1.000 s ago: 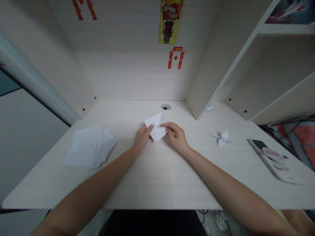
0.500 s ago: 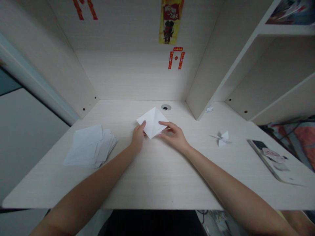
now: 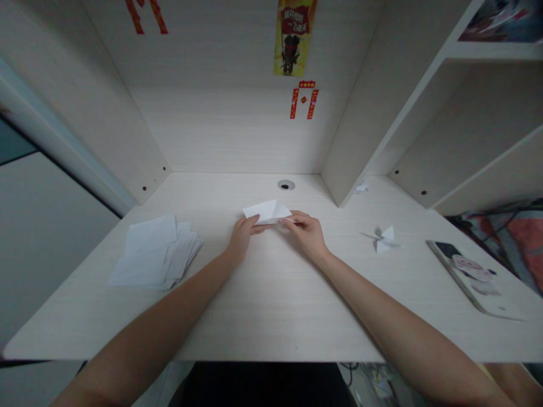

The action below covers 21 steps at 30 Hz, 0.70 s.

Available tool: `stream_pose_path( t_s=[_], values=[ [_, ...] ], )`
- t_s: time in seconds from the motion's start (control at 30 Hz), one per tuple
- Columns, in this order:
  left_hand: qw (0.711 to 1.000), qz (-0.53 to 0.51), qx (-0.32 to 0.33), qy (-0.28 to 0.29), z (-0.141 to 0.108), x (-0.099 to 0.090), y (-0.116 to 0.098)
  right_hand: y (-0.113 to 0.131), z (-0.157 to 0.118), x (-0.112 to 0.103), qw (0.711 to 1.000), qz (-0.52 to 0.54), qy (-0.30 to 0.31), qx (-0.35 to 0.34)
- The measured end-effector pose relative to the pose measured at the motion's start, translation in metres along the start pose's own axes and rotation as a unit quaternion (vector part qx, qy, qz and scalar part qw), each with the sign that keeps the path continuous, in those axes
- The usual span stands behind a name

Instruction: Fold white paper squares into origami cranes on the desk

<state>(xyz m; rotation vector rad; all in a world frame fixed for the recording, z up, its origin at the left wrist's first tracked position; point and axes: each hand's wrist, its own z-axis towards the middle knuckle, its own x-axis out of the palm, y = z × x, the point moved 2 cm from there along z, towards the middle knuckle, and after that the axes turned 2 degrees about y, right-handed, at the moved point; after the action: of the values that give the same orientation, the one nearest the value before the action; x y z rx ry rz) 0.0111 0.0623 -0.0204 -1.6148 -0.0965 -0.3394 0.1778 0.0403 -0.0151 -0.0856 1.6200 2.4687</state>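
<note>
A folded sheet of white paper is held between both hands just above the desk, tilted so that it looks flatter and wider than tall. Its left side is pinched by my left hand, thumb on top and fingers underneath. My right hand grips the right end, thumb in front and fingers behind. The fingers partly cover the paper's lower edge. Off to the right on the desk lies a small folded paper figure with pointed wings.
A pile of white paper sheets lies on the left of the desk. A phone in a decorated case is at the right. A round cable hole sits behind my hands, and an upright divider stands at the back right.
The paper has gone from an upright diamond facing me to a flatter, tilted shape. My right hand's fingers have closed on its right end, and my left hand has shifted slightly right.
</note>
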Motion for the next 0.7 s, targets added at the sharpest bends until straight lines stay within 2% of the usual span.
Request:
stream_pose_path(
  t_s=[0.2, 0.37, 0.53, 0.7],
  values=[
    [0.999, 0.025, 0.032, 0.013, -0.004, -0.002, -0.005, 0.000, 0.000, 0.002, 0.996, 0.074, -0.002, 0.041],
    [0.999, 0.024, 0.039, 0.025, -0.004, -0.002, -0.005, -0.006, 0.001, 0.000, 0.991, 0.093, -0.012, 0.090],
    [0.999, 0.048, 0.022, 0.014, -0.006, 0.003, -0.007, -0.012, 0.003, -0.002, 0.983, 0.128, -0.045, 0.121],
    [0.994, 0.104, 0.037, -0.004, -0.008, 0.004, -0.009, -0.015, 0.003, -0.002, 0.980, 0.142, -0.061, 0.128]
  ],
)
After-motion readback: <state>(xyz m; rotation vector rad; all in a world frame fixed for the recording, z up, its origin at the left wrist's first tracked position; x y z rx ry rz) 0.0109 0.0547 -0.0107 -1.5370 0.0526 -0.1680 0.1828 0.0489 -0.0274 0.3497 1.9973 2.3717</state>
